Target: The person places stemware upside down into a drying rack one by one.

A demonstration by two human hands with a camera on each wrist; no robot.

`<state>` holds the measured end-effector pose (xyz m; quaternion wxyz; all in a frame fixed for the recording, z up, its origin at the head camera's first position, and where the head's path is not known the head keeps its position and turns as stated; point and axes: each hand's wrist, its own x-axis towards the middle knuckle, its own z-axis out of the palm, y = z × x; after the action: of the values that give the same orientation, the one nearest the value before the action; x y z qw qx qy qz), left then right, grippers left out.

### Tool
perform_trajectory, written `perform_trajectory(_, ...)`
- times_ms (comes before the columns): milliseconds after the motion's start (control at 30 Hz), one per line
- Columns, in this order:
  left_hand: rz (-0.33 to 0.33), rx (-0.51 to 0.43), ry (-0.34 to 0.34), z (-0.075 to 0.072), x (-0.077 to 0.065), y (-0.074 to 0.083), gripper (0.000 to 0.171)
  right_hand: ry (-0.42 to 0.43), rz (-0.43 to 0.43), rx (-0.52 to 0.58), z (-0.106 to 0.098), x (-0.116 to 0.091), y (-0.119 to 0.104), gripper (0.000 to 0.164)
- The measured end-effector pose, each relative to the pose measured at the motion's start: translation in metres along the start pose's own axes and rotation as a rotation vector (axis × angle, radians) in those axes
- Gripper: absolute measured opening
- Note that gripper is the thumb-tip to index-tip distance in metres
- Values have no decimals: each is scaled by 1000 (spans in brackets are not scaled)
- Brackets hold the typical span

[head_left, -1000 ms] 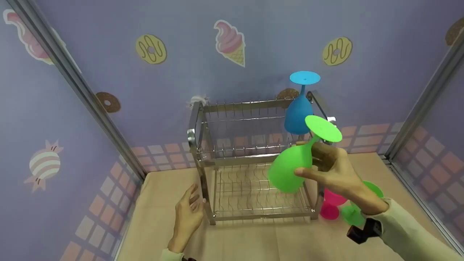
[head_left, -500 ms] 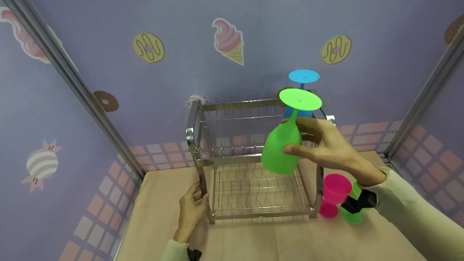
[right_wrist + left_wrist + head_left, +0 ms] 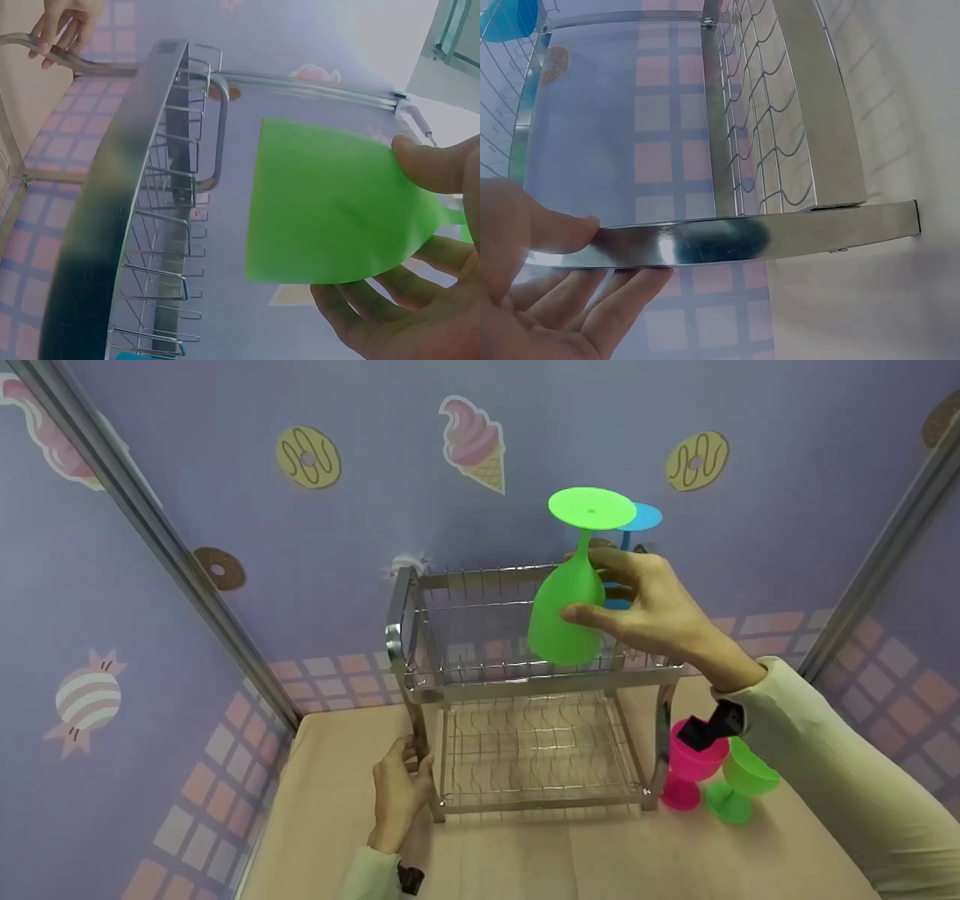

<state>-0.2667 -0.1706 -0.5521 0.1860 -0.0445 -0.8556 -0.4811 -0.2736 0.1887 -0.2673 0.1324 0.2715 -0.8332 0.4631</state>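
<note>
My right hand (image 3: pixel 656 611) holds a bright green goblet (image 3: pixel 564 619) upside down, thumb on the near side of the bowl and fingers behind. Its rim is above the upper tier of a two-tier metal dish rack (image 3: pixel 517 688). In the right wrist view, the green goblet (image 3: pixel 330 202) is apart from the rack's wires. My left hand (image 3: pixel 401 795) grips the rack's left leg low down; in the left wrist view, thumb and fingers lie on opposite sides of the metal bar (image 3: pixel 705 241). An inverted blue goblet (image 3: pixel 648 517) on the upper tier is mostly hidden behind my right hand.
On the table (image 3: pixel 517 859), right of the rack, stand an upright pink goblet (image 3: pixel 701 763) and another green goblet (image 3: pixel 750 772). My right forearm passes above them. Patterned walls (image 3: pixel 360 532) enclose the back and sides.
My right hand has raised the green goblet up and leftward, from tilted to nearly vertical, over the upper tier. My left hand has moved onto the rack's leg and taken hold.
</note>
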Motion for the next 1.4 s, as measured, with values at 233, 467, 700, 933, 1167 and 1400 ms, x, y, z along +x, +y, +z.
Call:
perform_trajectory(233,-22,25,4,4,1,3,34,55,69,-79,6,28,16,52)
perform_trajectory(467,-7,77,25,7,-1,5,30,73,144,-123,21,44,41,57)
perform_trajectory(700,0,84,38,7,-2,5,31,94,221,-131,34,53,58,60)
perform_trajectory(933,1,104,26,6,1,9,37,102,227,-140,41,56,68,65)
perform_trajectory(1167,-8,102,24,4,0,9,35,91,232,-139,48,57,72,64)
perform_trajectory(1400,-10,109,27,5,-1,9,36,78,231,-149,53,57,74,64)
